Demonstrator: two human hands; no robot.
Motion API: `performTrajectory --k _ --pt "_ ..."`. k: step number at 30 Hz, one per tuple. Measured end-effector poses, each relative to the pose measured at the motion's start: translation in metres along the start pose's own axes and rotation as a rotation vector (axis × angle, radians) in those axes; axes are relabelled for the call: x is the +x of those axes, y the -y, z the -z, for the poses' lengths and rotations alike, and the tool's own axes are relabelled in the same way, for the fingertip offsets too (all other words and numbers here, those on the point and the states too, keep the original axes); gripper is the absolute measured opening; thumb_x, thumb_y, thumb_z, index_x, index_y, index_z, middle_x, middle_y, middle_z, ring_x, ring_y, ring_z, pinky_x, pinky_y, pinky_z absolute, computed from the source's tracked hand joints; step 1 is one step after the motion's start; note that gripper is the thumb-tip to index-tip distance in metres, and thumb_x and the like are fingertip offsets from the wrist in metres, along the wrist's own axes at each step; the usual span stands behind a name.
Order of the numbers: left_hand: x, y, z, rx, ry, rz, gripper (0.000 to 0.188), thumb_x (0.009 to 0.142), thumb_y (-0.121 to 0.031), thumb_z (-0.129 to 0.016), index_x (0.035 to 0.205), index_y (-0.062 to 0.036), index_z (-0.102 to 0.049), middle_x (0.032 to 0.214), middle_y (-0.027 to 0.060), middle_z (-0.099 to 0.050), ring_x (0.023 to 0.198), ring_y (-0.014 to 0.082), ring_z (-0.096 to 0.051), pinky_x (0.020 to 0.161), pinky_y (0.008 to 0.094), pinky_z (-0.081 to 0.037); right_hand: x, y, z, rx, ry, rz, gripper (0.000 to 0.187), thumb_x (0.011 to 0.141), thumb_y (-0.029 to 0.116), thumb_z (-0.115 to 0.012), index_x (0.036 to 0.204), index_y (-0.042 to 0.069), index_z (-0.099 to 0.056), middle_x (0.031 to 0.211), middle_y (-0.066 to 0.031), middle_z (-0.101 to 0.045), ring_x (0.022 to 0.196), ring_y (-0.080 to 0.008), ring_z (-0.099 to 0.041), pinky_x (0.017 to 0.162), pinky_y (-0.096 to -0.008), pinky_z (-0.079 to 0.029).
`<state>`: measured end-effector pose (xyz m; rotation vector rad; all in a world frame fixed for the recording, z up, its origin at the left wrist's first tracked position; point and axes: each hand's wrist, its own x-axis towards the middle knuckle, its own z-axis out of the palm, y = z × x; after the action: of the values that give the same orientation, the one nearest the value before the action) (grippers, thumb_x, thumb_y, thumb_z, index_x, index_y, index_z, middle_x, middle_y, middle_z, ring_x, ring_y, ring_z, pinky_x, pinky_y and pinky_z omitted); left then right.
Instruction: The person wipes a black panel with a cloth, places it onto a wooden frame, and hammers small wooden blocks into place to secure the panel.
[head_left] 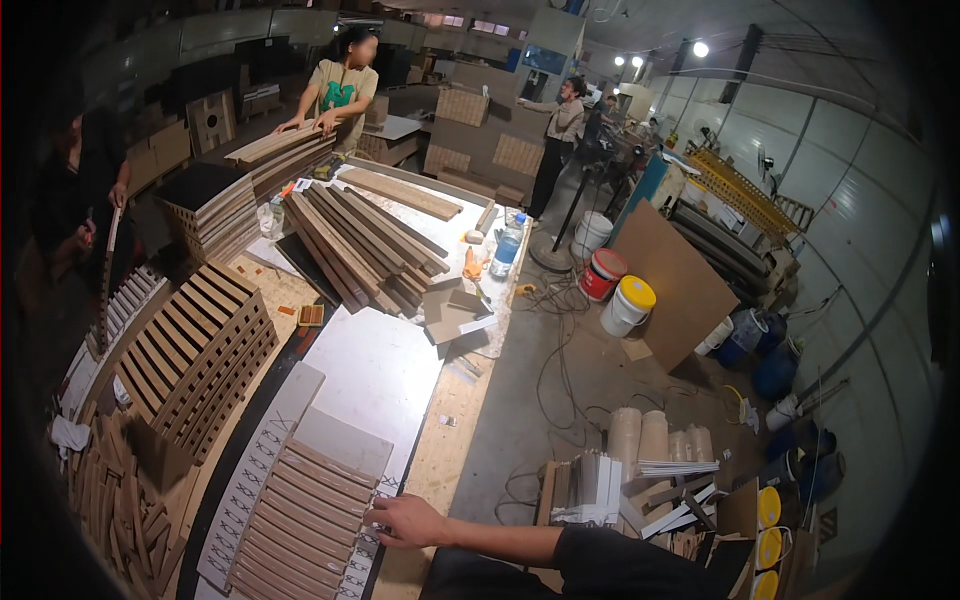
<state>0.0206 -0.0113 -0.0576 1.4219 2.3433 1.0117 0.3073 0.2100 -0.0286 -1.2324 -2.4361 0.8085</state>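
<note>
A row of brown wooden slats (310, 510) lies side by side on the worktable in front of me. A pale side strip (250, 480) with black drawn marks runs along the left ends of the slats, and a similar marked strip shows along their right ends. At their far end sits a flat grey-beige board (345, 440). My right hand (408, 521) rests at the right ends of the slats with its fingers bent together over the edge; what they pinch, if anything, is hidden. My left hand is out of view.
A white sheet (370, 350) covers the table beyond. Stacked slatted frames (200, 350) stand left, loose wooden strips (360, 245) farther up, near a water bottle (507, 246). Buckets (628, 305) and cables lie on the floor at right. Co-workers stand at the back and left.
</note>
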Motion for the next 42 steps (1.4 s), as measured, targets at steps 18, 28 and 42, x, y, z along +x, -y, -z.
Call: performTrajectory --k 18,28,42 --pt "-0.01 0.038 -0.008 -0.019 -0.091 -0.068 0.058 0.073 -0.014 -0.076 0.123 0.0017 -0.053 0.118 0.0187 -0.059 0.108 0.0334 -0.056 0.093 0.0412 -0.044 0.003 -0.004 -0.014 0.126 0.114 -0.082 0.036 0.071 0.025 -0.067 0.104 0.011 -0.066 0.095 -0.0115 -0.064 0.084 -0.0304 -0.063 0.072 -0.0407 -0.051" --pt "-0.005 0.024 -0.015 0.081 -0.073 0.117 0.076 0.06 -0.017 -0.079 0.128 -0.0031 -0.048 0.119 0.0137 -0.058 0.113 0.0339 -0.05 0.1 0.0436 -0.033 0.022 0.022 -0.006 -0.066 -0.014 0.156 0.027 0.072 0.019 -0.066 0.098 0.017 -0.064 0.08 -0.0056 -0.056 0.07 -0.026 -0.061 0.062 -0.0379 -0.05" --pt "-0.011 0.028 -0.013 0.083 -0.061 0.086 0.081 0.057 -0.014 -0.081 0.13 -0.0028 -0.047 0.121 0.0144 -0.057 0.114 0.0336 -0.049 0.1 0.0433 -0.034 0.035 0.047 -0.042 -0.112 0.03 0.299 0.025 0.071 0.016 -0.065 0.096 0.015 -0.063 0.081 -0.0058 -0.057 0.072 -0.0246 -0.063 0.066 -0.0364 -0.048"
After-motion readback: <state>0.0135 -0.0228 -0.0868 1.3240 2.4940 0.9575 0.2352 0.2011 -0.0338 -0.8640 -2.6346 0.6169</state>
